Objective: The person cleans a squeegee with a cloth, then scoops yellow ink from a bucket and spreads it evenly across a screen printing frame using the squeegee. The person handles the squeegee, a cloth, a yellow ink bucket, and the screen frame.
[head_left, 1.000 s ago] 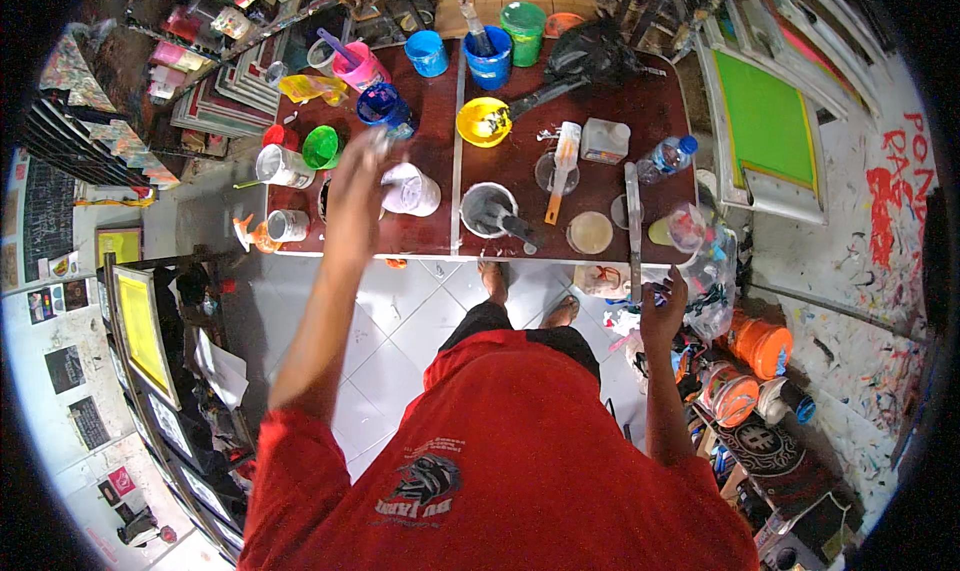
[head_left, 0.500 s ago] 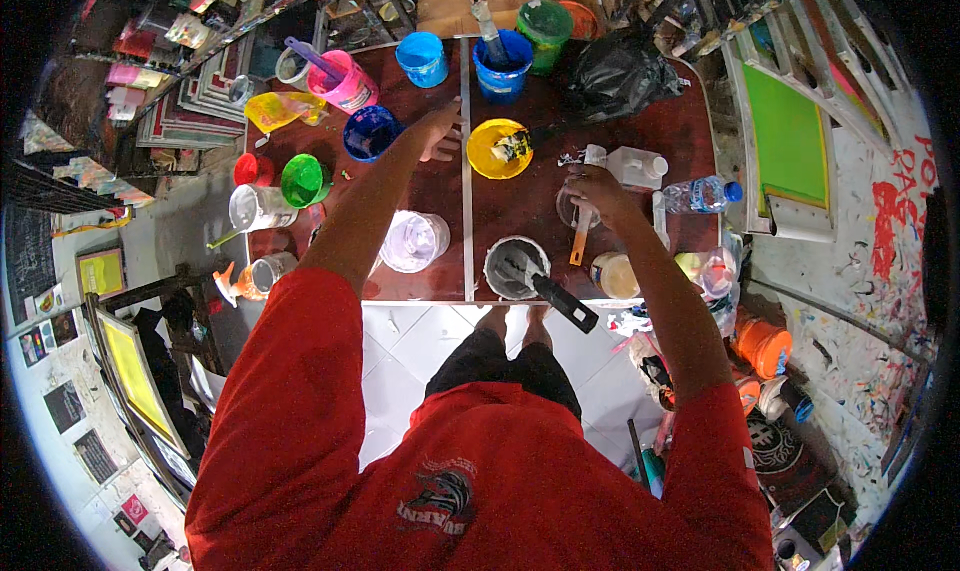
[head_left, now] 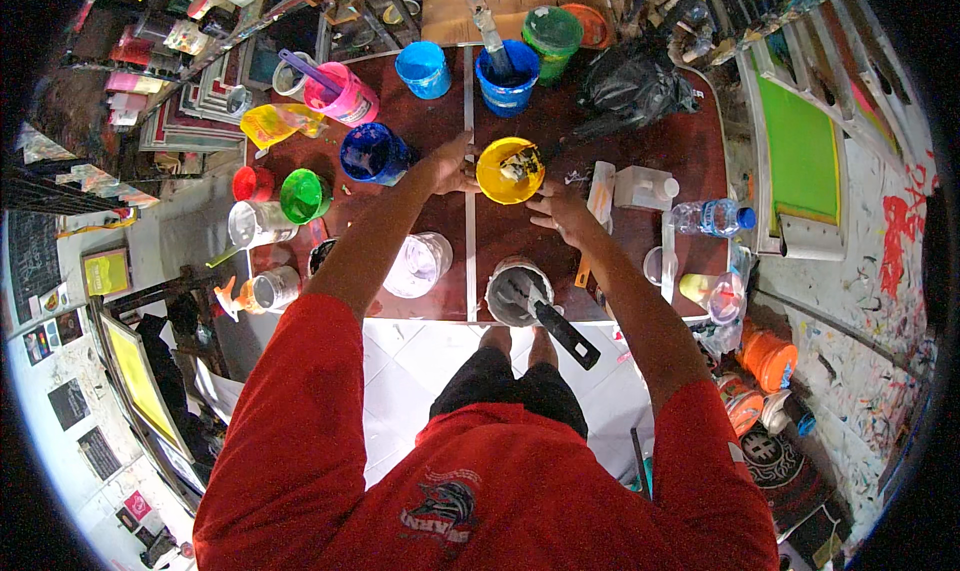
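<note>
A yellow paint tub (head_left: 509,170) stands near the middle of the dark red table (head_left: 690,141), just right of the pale seam that runs down the tabletop, with dark and white smears inside it. The left hand (head_left: 450,166) lies against the tub's left rim, fingers spread and open rather than clenched. The right hand (head_left: 560,211) sits just below and to the right of the tub, fingers loosely curled; whether it touches the rim or grips anything is hard to tell from this angle.

Left of the left hand is a dark blue tub (head_left: 371,153), and further left a green tub (head_left: 303,195) and a small red one (head_left: 250,183). Behind the yellow tub a blue bucket (head_left: 508,77) holds a scraper handle. Nearer the person, a grey tub (head_left: 518,293) carries a black-handled scraper (head_left: 566,333), with a white tub (head_left: 417,265) beside it across the seam. A clear water bottle (head_left: 712,216) lies at the right edge.
</note>
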Tool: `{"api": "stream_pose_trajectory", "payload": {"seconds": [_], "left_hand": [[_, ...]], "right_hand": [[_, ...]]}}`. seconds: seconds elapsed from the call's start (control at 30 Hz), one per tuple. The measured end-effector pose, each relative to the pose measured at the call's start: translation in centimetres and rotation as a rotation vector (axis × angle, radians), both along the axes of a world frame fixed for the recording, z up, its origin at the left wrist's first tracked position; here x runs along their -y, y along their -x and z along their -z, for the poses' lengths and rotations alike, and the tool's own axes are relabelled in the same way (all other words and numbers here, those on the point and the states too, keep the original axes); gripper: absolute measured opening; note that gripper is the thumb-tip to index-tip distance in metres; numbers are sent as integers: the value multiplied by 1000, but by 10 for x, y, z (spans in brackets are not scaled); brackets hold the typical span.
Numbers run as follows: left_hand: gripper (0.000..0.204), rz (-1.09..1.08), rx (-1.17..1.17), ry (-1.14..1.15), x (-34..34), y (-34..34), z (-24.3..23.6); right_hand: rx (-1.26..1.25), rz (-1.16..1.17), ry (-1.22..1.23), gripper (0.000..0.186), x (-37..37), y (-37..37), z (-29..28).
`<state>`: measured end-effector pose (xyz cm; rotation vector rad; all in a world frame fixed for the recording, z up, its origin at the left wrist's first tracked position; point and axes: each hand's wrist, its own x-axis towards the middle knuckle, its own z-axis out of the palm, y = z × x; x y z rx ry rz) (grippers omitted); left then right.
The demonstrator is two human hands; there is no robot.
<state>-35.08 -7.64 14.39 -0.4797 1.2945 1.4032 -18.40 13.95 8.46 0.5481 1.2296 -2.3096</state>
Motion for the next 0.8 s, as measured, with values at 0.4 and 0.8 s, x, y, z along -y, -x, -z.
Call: {"api": "stream_pose_trajectory", "payload": {"seconds": [0.4,0.8], "left_hand": [[36,71,-164,-111,-1,-25,-16],[60,1,3,-661,-20,-72,-144]], "right_hand": [[-274,-41,-488,41,4,-2,-60],[-428,-109,-799,38,-25,-27,-243]]}}
